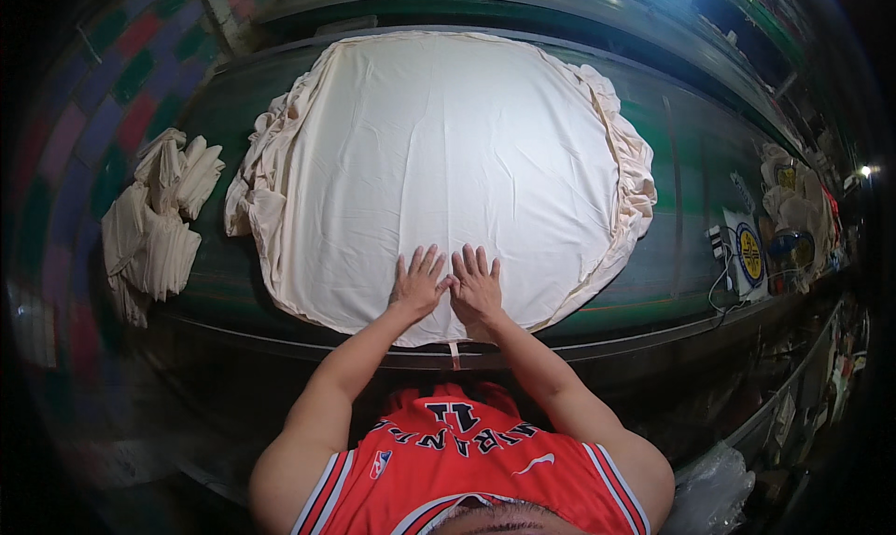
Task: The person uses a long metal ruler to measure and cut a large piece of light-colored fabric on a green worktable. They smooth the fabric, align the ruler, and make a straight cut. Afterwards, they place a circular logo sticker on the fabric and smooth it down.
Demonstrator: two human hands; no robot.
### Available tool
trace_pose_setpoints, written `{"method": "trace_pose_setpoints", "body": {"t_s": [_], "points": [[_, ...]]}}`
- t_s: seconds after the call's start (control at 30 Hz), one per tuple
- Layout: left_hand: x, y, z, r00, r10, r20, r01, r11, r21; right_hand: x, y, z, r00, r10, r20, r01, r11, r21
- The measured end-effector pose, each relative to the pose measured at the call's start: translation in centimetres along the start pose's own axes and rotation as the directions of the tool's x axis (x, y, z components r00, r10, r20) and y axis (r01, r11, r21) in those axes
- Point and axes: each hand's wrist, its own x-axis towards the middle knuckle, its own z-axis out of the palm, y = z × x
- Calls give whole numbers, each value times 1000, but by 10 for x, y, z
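Head view, from the left: one surface of rectangular blue, green and red blocks point(135, 73) runs beside one long dark-green table point(219, 278). One heap of folded cream cloth point(154, 246) sits at the table's left end; its layers are too bunched to count. One large, roughly oval piece of thin cream fabric point(448, 162) lies spread across the middle of the table, smooth at its centre, with two ruffled, gathered sides, one left and one right. Two bare hands rest on its near part. The left hand point(420, 281) lies flat, fingers spread, gripping nothing; just beside it, the right hand point(476, 288) is likewise flat and unclenched, thumbs meeting or nearly so. One red sleeveless jersey point(476, 465) shows below. Further right are one white panel with a round blue-and-yellow emblem point(749, 257), one crumpled cream cloth pile point(801, 207) and, lower, one bunch of clear plastic sheeting point(717, 490).
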Motion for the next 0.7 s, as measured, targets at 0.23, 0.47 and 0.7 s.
{"method": "trace_pose_setpoints", "body": {"t_s": [0.23, 0.47, 0.7], "points": [[22, -74, -6, 966, -258, 13, 257, 965, 50, 3, -5, -9, 997, 34, 63, -31, 998, -52], [-23, -171, -37, 791, -610, 39, 598, 786, 156, 1, -2, -8, 1000, 12, 17, -12, 1000, -25], [-37, -192, -48, 682, -731, 27, 719, 676, 158, 11, -4, -5, 999, 35, 22, -34, 998, -46]]}}
